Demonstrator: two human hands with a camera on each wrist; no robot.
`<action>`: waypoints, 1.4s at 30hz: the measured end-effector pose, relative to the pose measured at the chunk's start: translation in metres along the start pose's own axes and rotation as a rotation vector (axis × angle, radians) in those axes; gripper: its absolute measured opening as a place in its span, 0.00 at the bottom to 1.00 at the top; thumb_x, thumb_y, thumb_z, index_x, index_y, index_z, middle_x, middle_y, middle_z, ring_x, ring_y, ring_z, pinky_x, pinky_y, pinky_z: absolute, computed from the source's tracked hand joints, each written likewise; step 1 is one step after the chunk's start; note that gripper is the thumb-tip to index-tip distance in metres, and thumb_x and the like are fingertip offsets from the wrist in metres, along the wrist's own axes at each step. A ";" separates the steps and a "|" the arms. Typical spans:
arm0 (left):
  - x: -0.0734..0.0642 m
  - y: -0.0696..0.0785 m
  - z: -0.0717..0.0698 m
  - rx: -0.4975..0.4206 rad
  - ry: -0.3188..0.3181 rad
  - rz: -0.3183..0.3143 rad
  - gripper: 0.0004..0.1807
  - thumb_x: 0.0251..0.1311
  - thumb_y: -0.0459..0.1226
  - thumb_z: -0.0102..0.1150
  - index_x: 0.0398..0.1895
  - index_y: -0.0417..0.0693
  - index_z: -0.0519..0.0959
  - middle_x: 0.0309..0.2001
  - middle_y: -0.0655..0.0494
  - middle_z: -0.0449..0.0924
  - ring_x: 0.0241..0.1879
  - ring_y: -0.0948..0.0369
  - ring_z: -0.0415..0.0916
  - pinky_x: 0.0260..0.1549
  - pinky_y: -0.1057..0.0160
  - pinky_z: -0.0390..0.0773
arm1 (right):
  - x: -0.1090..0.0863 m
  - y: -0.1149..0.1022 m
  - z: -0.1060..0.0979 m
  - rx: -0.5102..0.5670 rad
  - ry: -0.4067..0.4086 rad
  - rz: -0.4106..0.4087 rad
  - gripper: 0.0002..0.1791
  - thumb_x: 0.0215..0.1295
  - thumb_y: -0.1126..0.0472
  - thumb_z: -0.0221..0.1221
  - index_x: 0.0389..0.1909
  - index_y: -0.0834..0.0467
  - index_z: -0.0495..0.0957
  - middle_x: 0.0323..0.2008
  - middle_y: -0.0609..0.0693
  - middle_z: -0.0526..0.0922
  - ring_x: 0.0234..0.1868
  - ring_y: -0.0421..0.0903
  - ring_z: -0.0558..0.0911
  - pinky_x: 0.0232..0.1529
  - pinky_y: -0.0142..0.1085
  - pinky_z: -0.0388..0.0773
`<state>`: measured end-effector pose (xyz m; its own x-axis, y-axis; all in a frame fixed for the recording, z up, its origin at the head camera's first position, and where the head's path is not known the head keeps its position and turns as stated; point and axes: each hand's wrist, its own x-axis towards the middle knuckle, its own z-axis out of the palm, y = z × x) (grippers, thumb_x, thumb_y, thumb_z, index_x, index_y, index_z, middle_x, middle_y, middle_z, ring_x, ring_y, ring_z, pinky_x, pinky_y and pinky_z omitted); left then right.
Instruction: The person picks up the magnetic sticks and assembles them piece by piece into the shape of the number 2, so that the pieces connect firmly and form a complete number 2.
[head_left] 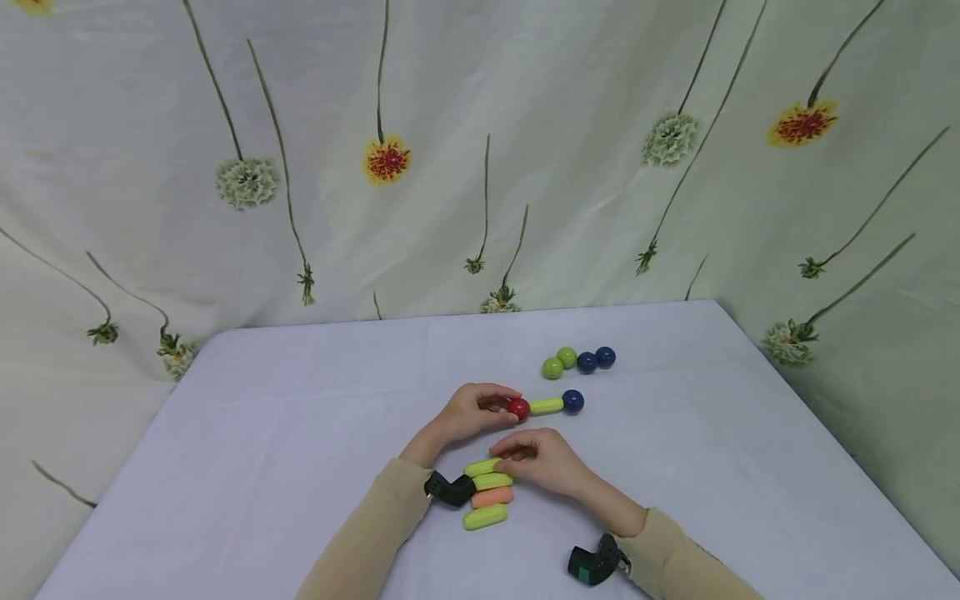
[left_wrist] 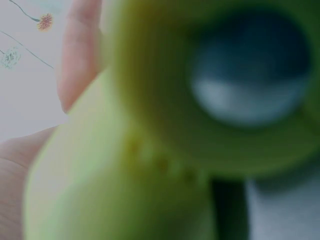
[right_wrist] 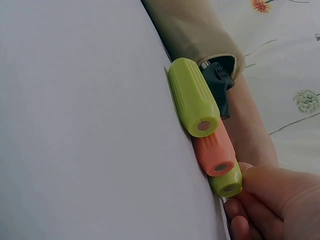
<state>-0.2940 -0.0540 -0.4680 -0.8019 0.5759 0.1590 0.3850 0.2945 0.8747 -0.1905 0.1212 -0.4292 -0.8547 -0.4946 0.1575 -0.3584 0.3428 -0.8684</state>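
My left hand [head_left: 474,410] pinches a red ball [head_left: 518,408] between thumb and fingers. The ball touches one end of a yellow-green magnetic rod [head_left: 546,406], and a dark blue ball [head_left: 573,401] sits at its other end. Close below, my right hand [head_left: 546,460] grips the farthest yellow-green rod [head_left: 482,467] of a row by its right end. In that row lie another yellow-green rod [head_left: 492,481], an orange rod [right_wrist: 215,155] and the nearest yellow-green rod [right_wrist: 192,95]. Metal discs show in their ends. Blurred yellow-green rods [left_wrist: 100,170] fill the left wrist view.
Two green balls [head_left: 552,367] and two dark blue balls [head_left: 605,357] lie farther back on the white table [head_left: 300,467]. A flower-patterned cloth [head_left: 435,233] hangs behind it. Black wrist cameras [head_left: 452,490] sit on both wrists, the left one beside the rod row.
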 end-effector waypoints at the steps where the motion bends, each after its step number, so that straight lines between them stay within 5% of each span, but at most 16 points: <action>1: 0.000 0.000 0.000 -0.002 -0.001 0.001 0.19 0.53 0.39 0.68 0.50 0.49 0.81 0.45 0.58 0.81 0.42 0.64 0.77 0.43 0.65 0.76 | 0.001 0.006 0.001 -0.001 0.000 -0.001 0.10 0.59 0.67 0.62 0.42 0.65 0.82 0.37 0.55 0.85 0.36 0.41 0.80 0.39 0.30 0.76; 7: 0.002 0.000 0.001 -0.017 -0.008 -0.004 0.19 0.53 0.40 0.68 0.50 0.49 0.81 0.44 0.57 0.82 0.41 0.63 0.78 0.42 0.65 0.76 | 0.006 0.039 0.005 -0.037 0.012 -0.017 0.08 0.59 0.62 0.63 0.40 0.56 0.84 0.35 0.44 0.84 0.35 0.36 0.79 0.39 0.30 0.76; 28: -0.001 0.004 0.001 -0.012 0.000 -0.007 0.19 0.54 0.38 0.67 0.50 0.48 0.81 0.44 0.57 0.81 0.43 0.63 0.77 0.43 0.66 0.75 | 0.000 0.036 -0.002 -0.050 0.063 -0.042 0.13 0.53 0.65 0.63 0.41 0.62 0.81 0.37 0.47 0.83 0.33 0.37 0.77 0.36 0.30 0.76; 33: -0.001 0.005 0.001 -0.016 0.002 -0.012 0.19 0.54 0.38 0.67 0.50 0.48 0.81 0.44 0.57 0.81 0.42 0.63 0.77 0.42 0.66 0.76 | -0.001 0.035 -0.005 -0.115 0.076 0.019 0.15 0.49 0.65 0.64 0.41 0.60 0.82 0.35 0.44 0.83 0.32 0.37 0.77 0.34 0.29 0.76; 42: -0.002 0.005 0.000 -0.022 -0.004 -0.031 0.19 0.53 0.40 0.68 0.50 0.50 0.81 0.44 0.57 0.81 0.40 0.62 0.77 0.41 0.64 0.76 | -0.007 0.032 -0.010 -0.006 0.146 0.169 0.17 0.50 0.66 0.65 0.44 0.63 0.82 0.40 0.52 0.84 0.38 0.42 0.81 0.38 0.29 0.76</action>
<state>-0.2905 -0.0539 -0.4641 -0.8113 0.5701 0.1297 0.3496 0.2952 0.8892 -0.1998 0.1433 -0.4535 -0.9480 -0.3090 0.0768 -0.2072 0.4157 -0.8856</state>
